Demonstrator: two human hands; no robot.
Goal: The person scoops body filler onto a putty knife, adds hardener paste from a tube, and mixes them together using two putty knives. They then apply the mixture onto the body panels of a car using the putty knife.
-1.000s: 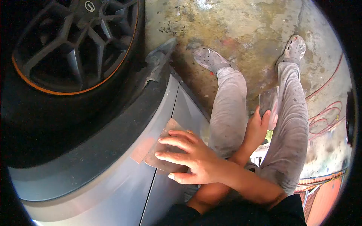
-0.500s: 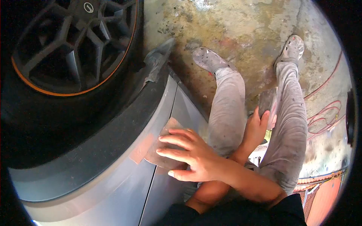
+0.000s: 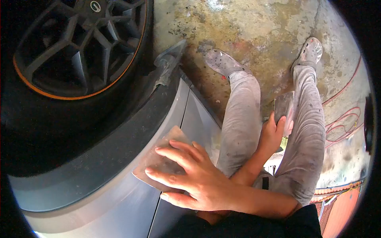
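My right hand [image 3: 194, 174] reaches across to the left, with its fingers spread over a thin, flat putty spreader [image 3: 152, 170]. The spreader lies against the silver car body panel [image 3: 119, 198] beside the wheel arch, across a panel seam. The fingers press on its top face and the thumb sits near its lower edge. My left hand [image 3: 272, 133], under the crossed right forearm, holds a grey rectangular putty plate [image 3: 284, 109] upright between thumb and fingers. Pinkish smears show along the plate's edge, close to my right leg. Its lower part is hidden by the fingers.
A dark wheel [image 3: 79, 47] with an orange rim line fills the upper left. Black arch trim [image 3: 119, 146] borders the panel, with a torn grey masking piece [image 3: 168, 63] at its end. A red hose [image 3: 345, 123] lies coiled on the stained concrete floor [image 3: 262, 39].
My right hand and the spreader have slid left and slightly down over the panel, covering the pink patch that showed before. My left hand and its plate have barely moved.
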